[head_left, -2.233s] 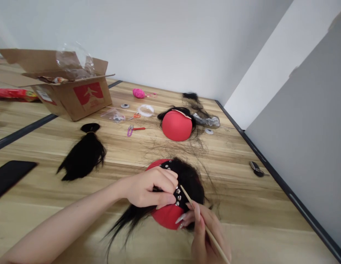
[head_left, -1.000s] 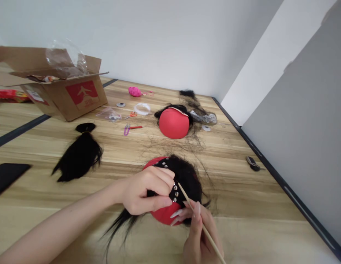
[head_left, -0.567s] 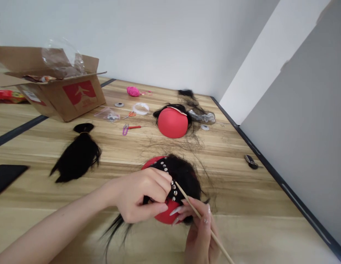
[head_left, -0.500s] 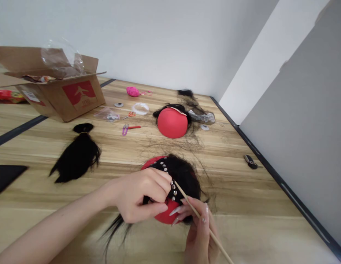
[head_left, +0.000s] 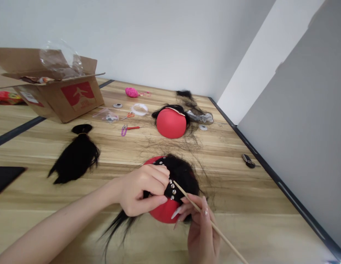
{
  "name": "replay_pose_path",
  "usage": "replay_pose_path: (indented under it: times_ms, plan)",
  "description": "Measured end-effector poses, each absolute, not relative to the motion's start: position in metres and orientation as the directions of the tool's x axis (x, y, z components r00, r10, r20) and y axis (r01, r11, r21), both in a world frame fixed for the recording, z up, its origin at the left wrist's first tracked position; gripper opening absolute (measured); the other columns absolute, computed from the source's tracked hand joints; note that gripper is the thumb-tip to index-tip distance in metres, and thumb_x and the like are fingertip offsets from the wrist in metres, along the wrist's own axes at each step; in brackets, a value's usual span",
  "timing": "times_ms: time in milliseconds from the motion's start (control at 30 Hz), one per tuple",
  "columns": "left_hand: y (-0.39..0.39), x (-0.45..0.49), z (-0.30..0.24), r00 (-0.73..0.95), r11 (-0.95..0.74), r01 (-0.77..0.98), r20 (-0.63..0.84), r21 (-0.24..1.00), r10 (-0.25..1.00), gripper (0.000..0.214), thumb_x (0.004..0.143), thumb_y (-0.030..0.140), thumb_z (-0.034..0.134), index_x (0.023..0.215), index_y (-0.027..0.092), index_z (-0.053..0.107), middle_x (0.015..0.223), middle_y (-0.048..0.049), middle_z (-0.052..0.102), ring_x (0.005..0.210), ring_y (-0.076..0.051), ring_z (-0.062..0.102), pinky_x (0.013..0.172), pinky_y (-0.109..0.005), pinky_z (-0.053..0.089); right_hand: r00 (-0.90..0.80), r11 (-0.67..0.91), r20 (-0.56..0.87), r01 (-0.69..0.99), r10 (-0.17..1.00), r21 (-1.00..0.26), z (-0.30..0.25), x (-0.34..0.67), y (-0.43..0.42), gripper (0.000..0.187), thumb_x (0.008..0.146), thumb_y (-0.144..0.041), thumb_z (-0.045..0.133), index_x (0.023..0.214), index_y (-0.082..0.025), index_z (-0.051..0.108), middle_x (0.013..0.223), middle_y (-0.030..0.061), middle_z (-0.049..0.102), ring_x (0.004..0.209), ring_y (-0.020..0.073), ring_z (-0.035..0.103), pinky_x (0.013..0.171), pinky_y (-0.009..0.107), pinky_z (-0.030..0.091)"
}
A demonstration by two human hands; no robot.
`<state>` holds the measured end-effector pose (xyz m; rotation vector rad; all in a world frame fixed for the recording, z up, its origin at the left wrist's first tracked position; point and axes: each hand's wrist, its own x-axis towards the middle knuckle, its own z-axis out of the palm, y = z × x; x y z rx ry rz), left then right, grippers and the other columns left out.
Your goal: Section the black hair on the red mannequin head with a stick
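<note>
A red dome form (head_left: 163, 212) lies on the wooden table (head_left: 241, 198), covered with black hair (head_left: 184, 174). A black band with silver studs (head_left: 170, 187) runs across it. My left hand (head_left: 141, 189) is closed, pinching the band and hair against the dome. My right hand (head_left: 200, 229) grips a thin wooden stick (head_left: 211, 225) like a pen. The stick's tip touches the band near the studs.
A second red dome with hair (head_left: 171, 123) sits farther back. A loose black hair bundle (head_left: 75, 156) lies left. An open cardboard box (head_left: 53, 90), small scissors (head_left: 128, 128), a clear tape ring (head_left: 139, 108), a pink object (head_left: 131, 92) and a black phone (head_left: 5, 176) are around.
The view has shifted slightly. My right hand has slid a little down and right with the stick, whose tip stays at the studded band. My left hand keeps its pinch.
</note>
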<state>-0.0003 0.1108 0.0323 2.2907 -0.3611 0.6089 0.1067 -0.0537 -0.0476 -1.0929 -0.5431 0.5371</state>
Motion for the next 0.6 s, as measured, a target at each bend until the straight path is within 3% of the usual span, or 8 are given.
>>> replay_pose_path:
  times_ms: [333,600]
  plan:
    - [0.112,0.002,0.029,0.846,-0.699,-0.41,0.53,0.586,-0.051,0.035,0.091,0.016,0.042,0.062,0.022,0.023,0.052,0.0004,0.039,0.052,-0.017,0.038,0.061,-0.036,0.036,0.729,0.289,0.014,-0.254,0.684,-0.923,-0.045,0.12,-0.05,0.041,0.097,-0.049,0.049,0.097,-0.014,0.072,0.079,0.0091,0.075,0.052,0.0171,0.066,0.037,0.025,0.048]
    - [0.111,0.0,0.032,0.862,-0.682,-0.412,0.5,0.604,-0.078,0.033,0.09,0.015,0.041,0.064,0.022,0.023,0.053,0.0007,0.037,0.054,-0.017,0.03,0.057,-0.035,0.031,0.746,0.191,-0.094,-0.287,0.659,-0.939,-0.034,0.121,-0.044,0.056,0.093,-0.06,0.052,0.089,-0.008,0.072,0.059,0.005,0.068,0.036,0.0147,0.06,0.028,0.021,0.041]
